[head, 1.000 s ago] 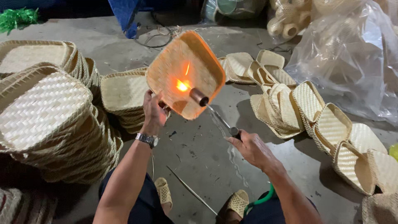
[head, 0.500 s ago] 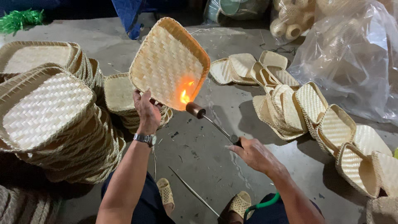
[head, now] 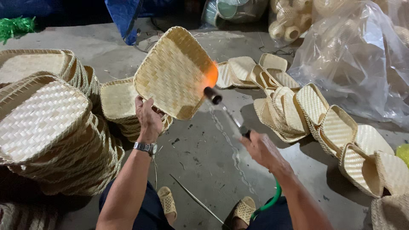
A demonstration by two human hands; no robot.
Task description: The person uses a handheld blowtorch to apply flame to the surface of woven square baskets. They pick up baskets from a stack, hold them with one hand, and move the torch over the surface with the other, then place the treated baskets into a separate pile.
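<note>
A tall stack of woven trays [head: 47, 127] fills the near left, and a row of smaller woven baskets [head: 324, 123] curves along the right below a clear plastic bag [head: 353, 64]. At centre, the left hand [head: 148, 117] grips the lower edge of a raised woven tray [head: 172, 72], tilted. The right hand [head: 264, 149] is closed around a gas torch [head: 226, 113], its orange flame [head: 211, 74] licking the tray's right rim

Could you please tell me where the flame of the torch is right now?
In the head view, the flame glows at the right edge of the woven tray held up by the left hand, just above the torch nozzle.
</note>
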